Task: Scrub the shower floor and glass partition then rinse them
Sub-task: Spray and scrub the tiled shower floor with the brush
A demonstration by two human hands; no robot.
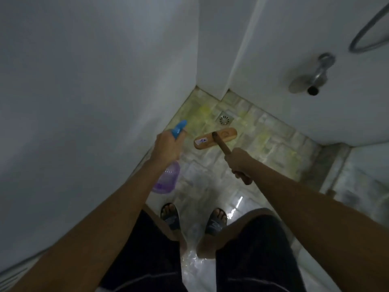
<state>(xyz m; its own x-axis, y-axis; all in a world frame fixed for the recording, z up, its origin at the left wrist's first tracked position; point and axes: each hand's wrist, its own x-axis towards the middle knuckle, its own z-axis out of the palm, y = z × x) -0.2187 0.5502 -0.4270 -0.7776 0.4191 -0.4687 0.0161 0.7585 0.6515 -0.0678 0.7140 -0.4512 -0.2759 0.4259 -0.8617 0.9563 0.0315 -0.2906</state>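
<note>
Wooden brush: a long brown brush head (215, 138) lies flat on the shower floor (271, 148), just beside the drain (224, 119). It has a small sticker near its left end.
Brush handle: a brown stick (223, 145) goes up from the middle of the brush head to the right hand.
Right hand: the right hand (239, 164) is wrapped tight around the stick, with the fingers curled closed on it. The end of the stick pokes out under the hand.
Left hand: the left hand (167, 147) is closed around the neck of a spray bottle (165, 178). The bottle is up in the air, over the left edge of the floor.
Spray bottle: see-through purple at the bottom, with a blue top (179, 127) that points at the far corner.
Floor: small pale tiles, wet and shiny near the feet. Yellow-green patches sit around the drain and along the far edge.
Walls: plain grey-white walls (84, 81) stand on the left and at the back.
Tap: a silver tap (315, 77) sticks out of the right wall, with a hose loop above it.
Feet: two feet in dark sandals (215, 221) stand on the wet tiles, well apart from the brush.
Glass partition: I cannot tell where it is.
</note>
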